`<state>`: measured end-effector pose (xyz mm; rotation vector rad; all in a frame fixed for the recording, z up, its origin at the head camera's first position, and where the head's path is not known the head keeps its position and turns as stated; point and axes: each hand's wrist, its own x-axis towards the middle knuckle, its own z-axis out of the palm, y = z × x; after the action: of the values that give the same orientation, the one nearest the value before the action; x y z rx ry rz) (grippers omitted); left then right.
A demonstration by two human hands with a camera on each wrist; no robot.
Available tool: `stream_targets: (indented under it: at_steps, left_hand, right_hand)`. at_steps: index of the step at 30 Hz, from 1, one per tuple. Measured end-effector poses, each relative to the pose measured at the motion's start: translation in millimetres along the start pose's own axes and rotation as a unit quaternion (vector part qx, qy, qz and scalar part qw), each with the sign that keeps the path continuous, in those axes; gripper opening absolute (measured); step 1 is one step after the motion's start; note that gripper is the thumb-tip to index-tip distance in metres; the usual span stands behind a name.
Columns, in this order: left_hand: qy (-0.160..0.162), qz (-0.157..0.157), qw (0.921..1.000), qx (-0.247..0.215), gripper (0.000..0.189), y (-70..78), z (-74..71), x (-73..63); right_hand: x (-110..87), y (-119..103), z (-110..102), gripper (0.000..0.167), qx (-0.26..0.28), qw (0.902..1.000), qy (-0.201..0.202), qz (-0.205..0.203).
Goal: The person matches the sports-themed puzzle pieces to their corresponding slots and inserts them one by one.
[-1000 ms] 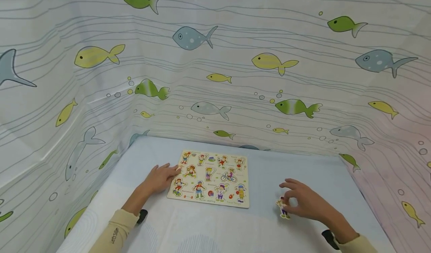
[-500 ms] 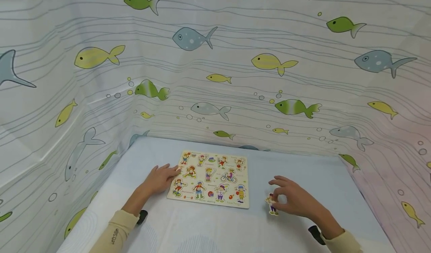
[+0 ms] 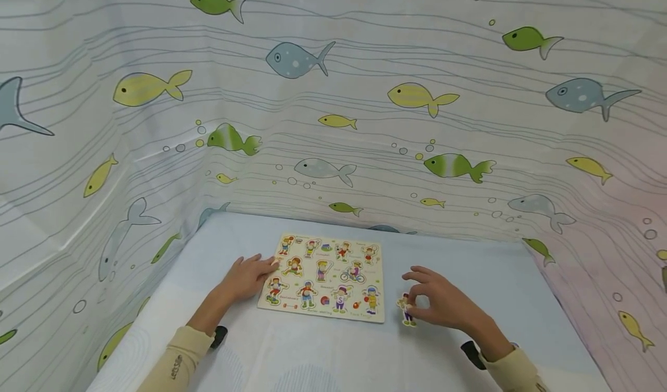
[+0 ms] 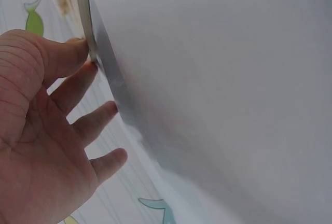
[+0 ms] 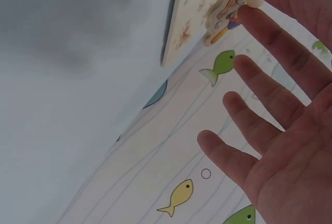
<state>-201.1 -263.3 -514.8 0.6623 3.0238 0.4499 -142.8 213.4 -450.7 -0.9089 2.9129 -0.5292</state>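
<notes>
A wooden puzzle board (image 3: 333, 288) printed with sports children lies flat on the table. My left hand (image 3: 250, 277) rests at its left side, fingertips at the edge. In the left wrist view, the thumb and index tips of the left hand (image 4: 57, 110) meet the board's edge (image 4: 82, 16), fingers spread and fairly straight. To the right of the board, my right hand (image 3: 443, 300) pinches a puzzle piece (image 3: 405, 314), a child figure in purple trousers, between thumb and index finger. The right wrist view shows the piece (image 5: 220, 24) near the fingertips, overlapping the board.
A pale blue and white cloth (image 3: 292, 351) covers the table. Fish-printed curtains (image 3: 333, 143) stand behind and along both sides, meeting the table's back edge.
My right hand has moved left with the puzzle piece, closer to the board's right edge. My left hand and the board have stayed in place.
</notes>
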Motion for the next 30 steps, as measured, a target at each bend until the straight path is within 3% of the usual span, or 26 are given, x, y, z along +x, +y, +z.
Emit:
stream_targets:
  at_steps: [6,26,30]
  left_hand:
    - [0.003,0.011,0.9999,0.004,0.036,2.0,-2.0,-0.2]
    - [-0.004,0.000,1.0000,0.001,0.036,0.9,-1.6,-0.2]
    - [-0.003,-0.001,1.0000,0.004,0.037,0.3,-1.3,0.0]
  right_hand:
    - [8.3,-6,2,0.018,0.007,0.9999,0.000,-0.011]
    - [39.0,-22,11,0.013,0.006,0.9993,-0.016,-0.033]
    - [47.6,-25,11,0.013,0.002,0.9986,-0.009,-0.053]
